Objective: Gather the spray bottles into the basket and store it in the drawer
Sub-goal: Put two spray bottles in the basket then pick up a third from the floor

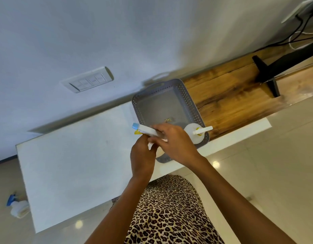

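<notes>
Gripping spray bottle [145, 130] — both hands

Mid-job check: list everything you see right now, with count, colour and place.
basket: one, grey, on the counter by the wall
spray bottle in basket: one, white, near corner
held spray bottle: one, white with blue tip, over the basket edge
floor spray bottle: one, blue-headed, on the floor beside the counter
white counter: one
wooden top: one, brown, right of basket
switch plate: one, white, wall
left hand: gripping the bottle
right hand: gripping the bottle
</notes>
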`<state>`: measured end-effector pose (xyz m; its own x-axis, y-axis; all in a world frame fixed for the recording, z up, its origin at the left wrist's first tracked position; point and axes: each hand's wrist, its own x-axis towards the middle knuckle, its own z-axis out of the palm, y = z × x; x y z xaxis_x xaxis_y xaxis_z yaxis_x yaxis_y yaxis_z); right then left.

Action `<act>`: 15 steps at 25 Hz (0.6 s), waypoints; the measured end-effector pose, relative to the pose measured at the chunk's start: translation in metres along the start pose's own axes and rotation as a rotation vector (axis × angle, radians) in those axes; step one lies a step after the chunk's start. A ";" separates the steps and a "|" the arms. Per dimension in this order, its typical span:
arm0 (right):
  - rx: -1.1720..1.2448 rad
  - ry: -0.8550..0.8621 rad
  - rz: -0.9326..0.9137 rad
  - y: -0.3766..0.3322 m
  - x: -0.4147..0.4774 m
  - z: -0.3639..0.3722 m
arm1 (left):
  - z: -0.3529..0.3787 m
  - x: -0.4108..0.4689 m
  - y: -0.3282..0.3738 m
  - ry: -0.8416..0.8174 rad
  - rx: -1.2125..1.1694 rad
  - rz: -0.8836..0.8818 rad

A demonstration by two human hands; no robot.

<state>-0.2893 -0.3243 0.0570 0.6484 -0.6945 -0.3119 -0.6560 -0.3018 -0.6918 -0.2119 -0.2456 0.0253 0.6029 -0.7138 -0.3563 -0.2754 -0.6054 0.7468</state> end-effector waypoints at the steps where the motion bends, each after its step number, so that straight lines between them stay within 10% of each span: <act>1: -0.014 0.016 -0.005 0.003 0.002 -0.002 | 0.002 0.000 0.001 -0.022 0.003 0.003; 15: -0.004 0.180 0.132 0.068 0.014 0.016 | -0.020 0.003 -0.035 -0.204 0.258 -0.011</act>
<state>-0.3187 -0.3440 -0.0052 0.4775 -0.8334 -0.2785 -0.7325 -0.2025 -0.6500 -0.1856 -0.2193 0.0099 0.4516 -0.7468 -0.4882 -0.4663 -0.6641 0.5844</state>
